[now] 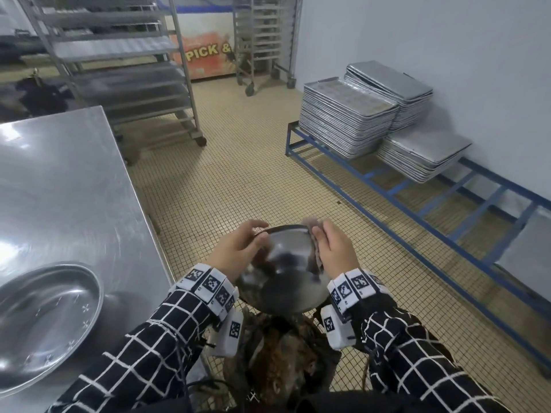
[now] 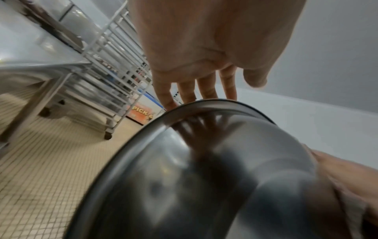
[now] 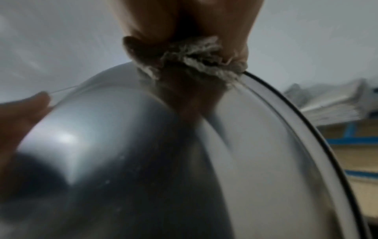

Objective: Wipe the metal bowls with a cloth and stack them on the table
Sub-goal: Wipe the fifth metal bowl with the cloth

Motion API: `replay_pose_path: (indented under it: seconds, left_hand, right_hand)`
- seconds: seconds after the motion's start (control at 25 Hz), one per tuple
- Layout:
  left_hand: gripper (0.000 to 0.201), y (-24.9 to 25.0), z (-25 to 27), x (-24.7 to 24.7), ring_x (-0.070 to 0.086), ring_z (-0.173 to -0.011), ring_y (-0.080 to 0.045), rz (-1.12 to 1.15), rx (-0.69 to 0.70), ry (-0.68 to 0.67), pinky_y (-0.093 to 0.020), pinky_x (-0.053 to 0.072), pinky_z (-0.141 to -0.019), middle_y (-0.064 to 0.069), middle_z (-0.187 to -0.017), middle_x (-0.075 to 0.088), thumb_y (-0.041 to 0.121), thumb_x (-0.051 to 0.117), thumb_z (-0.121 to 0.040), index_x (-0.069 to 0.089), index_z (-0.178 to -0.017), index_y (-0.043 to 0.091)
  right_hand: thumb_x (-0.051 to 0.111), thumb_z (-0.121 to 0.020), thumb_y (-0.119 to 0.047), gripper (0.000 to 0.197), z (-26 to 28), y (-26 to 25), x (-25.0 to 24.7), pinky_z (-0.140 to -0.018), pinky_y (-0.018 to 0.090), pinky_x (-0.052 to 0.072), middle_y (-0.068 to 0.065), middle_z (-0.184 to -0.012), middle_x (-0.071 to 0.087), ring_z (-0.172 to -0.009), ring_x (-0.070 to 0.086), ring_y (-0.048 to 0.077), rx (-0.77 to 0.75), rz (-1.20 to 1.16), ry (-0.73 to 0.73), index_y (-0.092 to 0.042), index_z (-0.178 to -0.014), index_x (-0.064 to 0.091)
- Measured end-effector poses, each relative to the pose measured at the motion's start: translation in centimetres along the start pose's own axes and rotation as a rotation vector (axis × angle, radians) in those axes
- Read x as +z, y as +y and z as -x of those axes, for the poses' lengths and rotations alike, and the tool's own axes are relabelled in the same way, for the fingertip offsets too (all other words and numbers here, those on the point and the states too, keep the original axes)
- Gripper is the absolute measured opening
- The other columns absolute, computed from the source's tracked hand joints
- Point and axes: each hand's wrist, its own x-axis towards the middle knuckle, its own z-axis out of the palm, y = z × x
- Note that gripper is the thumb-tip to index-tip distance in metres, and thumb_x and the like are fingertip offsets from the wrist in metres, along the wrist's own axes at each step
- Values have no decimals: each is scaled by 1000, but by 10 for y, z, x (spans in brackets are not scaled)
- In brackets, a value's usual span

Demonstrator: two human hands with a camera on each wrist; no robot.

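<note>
I hold a metal bowl in front of me above the floor, tilted with its outer side towards me. My left hand grips its left rim, fingers over the edge. Along the right rim my right hand presses a grey cloth. In the left wrist view my left hand reaches over the bowl, fingers hooked behind the rim. In the right wrist view my right hand bunches the cloth against the bowl. A second metal bowl lies on the steel table at left.
A low blue frame with stacks of metal trays runs along the right wall. Wheeled tray racks stand behind the table. A wire basket with dark contents sits below my hands. Tiled floor lies between.
</note>
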Motion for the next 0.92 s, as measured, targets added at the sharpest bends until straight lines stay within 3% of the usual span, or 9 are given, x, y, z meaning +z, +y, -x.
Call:
replay_pose_path:
  seconds: [0.12,0.24,0.4,0.48,0.56,0.64,0.72,0.8,0.92]
  left_hand:
    - [16,5,-4,4,59,-81,-10,-128,37,74,-27,49,-76,9,-86,64,36,44,-97,59,-99,30]
    - [18,3,-4,4,57,-73,-10,-99,27,164,-23,44,-66,7,-77,62,31,46,-97,61,-88,27]
    - [21,5,-6,5,57,-70,-16,-1,-55,243,-23,41,-60,0,-73,62,30,47,-97,60,-83,21]
    - [24,10,-9,7,59,-71,-21,58,-82,268,-29,47,-63,-4,-73,64,30,48,-97,62,-81,19]
    - [28,18,-11,8,61,-71,-22,111,-101,291,-38,51,-67,-5,-73,66,31,48,-97,64,-79,18]
    - [29,27,-12,6,60,-68,-19,143,-103,305,-38,52,-67,-2,-71,65,34,47,-96,65,-77,20]
    - [31,31,-10,3,61,-68,-20,92,-80,307,-37,52,-66,0,-70,65,38,46,-96,65,-78,21]
    - [33,31,-8,1,61,-68,-21,43,-69,305,-37,51,-65,-1,-70,65,42,45,-96,64,-79,20]
    - [35,26,-5,-1,59,-63,-22,15,-79,335,-36,48,-59,-4,-65,62,45,48,-94,61,-75,18]
  right_hand:
    - [38,-100,-30,22,2,-6,4,-62,12,34,-9,-78,50,-70,46,-1,-125,5,1,-17,-86,49]
    - [41,-100,-23,21,4,-9,8,-76,20,49,-6,-96,62,-84,55,3,-116,-82,178,-16,-109,59]
    - [48,-97,-18,23,15,-29,6,-69,5,44,-1,-108,62,-90,59,7,-132,-151,328,-12,-119,52]
    - [46,-98,-24,22,29,-44,21,-85,16,48,-1,-114,58,-102,55,9,-240,-26,243,-13,-114,56]
    - [39,-99,-32,34,44,-50,44,-109,32,35,0,-133,51,-126,42,13,-341,187,173,-18,-126,54]
    - [31,-99,-38,43,45,-50,55,-116,38,20,0,-144,43,-138,30,18,-361,277,199,-22,-136,46]
    - [26,-99,-43,47,35,-47,51,-114,38,20,-1,-145,41,-136,31,18,-286,263,252,-25,-137,44]
    - [24,-99,-44,47,25,-40,42,-106,34,36,-2,-140,43,-127,40,14,-151,129,283,-24,-136,44]
    - [31,-102,-33,40,12,-13,28,-74,5,37,1,-133,50,-107,48,6,166,-199,223,-18,-135,48]
